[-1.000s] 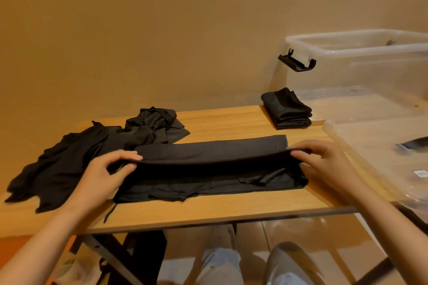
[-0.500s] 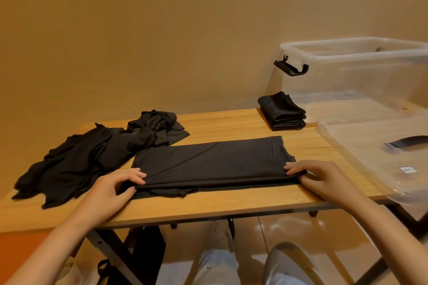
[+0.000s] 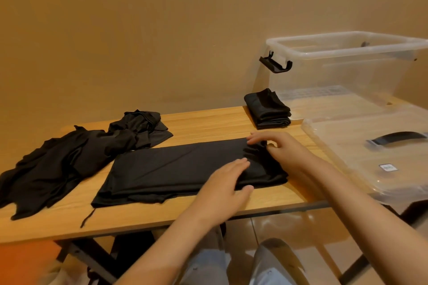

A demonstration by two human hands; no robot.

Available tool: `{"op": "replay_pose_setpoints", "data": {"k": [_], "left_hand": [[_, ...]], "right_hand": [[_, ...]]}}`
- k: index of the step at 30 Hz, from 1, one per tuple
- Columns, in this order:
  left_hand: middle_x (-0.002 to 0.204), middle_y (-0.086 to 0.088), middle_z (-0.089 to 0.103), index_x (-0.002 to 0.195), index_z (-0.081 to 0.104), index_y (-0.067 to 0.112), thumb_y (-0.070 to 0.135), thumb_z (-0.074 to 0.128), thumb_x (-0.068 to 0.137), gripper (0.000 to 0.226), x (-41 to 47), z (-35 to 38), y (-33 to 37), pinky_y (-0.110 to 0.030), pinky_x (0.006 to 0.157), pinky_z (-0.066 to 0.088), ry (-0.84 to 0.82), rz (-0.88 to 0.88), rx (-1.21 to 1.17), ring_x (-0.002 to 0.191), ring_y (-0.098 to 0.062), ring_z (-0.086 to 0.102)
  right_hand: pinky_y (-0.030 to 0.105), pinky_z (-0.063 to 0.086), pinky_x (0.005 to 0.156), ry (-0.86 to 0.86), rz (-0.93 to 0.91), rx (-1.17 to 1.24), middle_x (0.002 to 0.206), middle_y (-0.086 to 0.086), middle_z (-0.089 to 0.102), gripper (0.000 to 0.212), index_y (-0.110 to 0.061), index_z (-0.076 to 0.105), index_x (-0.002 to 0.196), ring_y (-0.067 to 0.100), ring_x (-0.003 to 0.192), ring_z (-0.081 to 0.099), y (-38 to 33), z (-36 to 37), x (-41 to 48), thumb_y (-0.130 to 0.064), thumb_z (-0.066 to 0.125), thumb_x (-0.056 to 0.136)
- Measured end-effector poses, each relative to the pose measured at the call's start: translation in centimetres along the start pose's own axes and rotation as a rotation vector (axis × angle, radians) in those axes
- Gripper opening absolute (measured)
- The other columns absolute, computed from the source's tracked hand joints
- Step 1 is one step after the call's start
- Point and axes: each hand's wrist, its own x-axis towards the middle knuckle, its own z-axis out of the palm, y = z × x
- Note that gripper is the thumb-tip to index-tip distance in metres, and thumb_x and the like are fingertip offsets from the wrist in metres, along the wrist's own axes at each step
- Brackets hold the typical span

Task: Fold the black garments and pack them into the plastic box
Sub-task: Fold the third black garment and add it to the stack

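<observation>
Black garment (image 3: 176, 169) is pressed to the worktop (image 3: 208, 122) by left hand (image 3: 228, 178), grip wide; bunched end is pinched by right hand (image 3: 281, 150).

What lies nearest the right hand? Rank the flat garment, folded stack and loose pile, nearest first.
1. The flat garment: in front, the right hand holds its right end.
2. The folded stack: just behind the hand, toward the wall.
3. The loose pile: far off on the left.
</observation>
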Motion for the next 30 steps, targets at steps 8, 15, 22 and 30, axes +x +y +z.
{"op": "replay_pose_setpoints", "data": {"k": [8, 15, 22, 30], "left_hand": [[0.161, 0.007, 0.017, 0.154, 0.019, 0.022, 0.067, 0.046, 0.089, 0.084, 1.4, 4.3, 2.0, -0.026, 0.118, -0.003, -0.009, 0.095, 0.333, 0.149, -0.008, 0.009], [0.12, 0.015, 0.065, 0.112, 0.064, 0.029, 0.028, 0.081, 0.066, 0.05, -1.0, 4.6, 0.8, -0.016, 0.098, 0.035, 0.191, 0.266, 0.282, 0.117, -0.002, 0.055], [0.097, 0.022, 0.07, 0.095, 0.068, 0.033, 0.003, 0.058, 0.076, 0.038, -3.5, 3.6, 1.2, -0.03, 0.077, 0.055, 0.256, 0.14, -0.095, 0.091, -0.002, 0.066], [0.086, 0.015, 0.066, 0.085, 0.066, 0.02, -0.005, 0.053, 0.092, 0.029, -4.2, -0.3, 2.2, -0.009, 0.071, 0.045, 0.194, -0.078, -0.437, 0.083, 0.002, 0.061]], "right_hand": [[0.034, 0.026, 0.115, -0.292, -0.091, -0.396, 0.149, -0.009, 0.041, 0.072, -0.03, 0.051, 0.138, 0.015, 0.137, 0.036, 2.2, -0.7, 1.7, 0.015, 0.038, 0.084], [0.024, 0.011, 0.116, -0.262, -0.106, -0.429, 0.149, -0.018, 0.037, 0.058, -0.037, 0.045, 0.14, -0.002, 0.137, 0.03, 3.5, -2.6, -5.0, -0.002, 0.044, 0.094], [0.02, 0.009, 0.112, -0.218, -0.183, -0.437, 0.15, -0.03, 0.025, 0.071, -0.045, 0.034, 0.144, -0.01, 0.134, 0.02, 3.8, -1.8, -11.2, -0.067, 0.057, 0.08], [0.026, 0.036, 0.083, 0.119, -0.308, -0.304, 0.101, -0.02, 0.063, 0.021, -0.033, 0.065, 0.102, 0.002, 0.093, 0.047, 2.7, 1.2, -11.9, -0.036, 0.053, 0.085]]}}
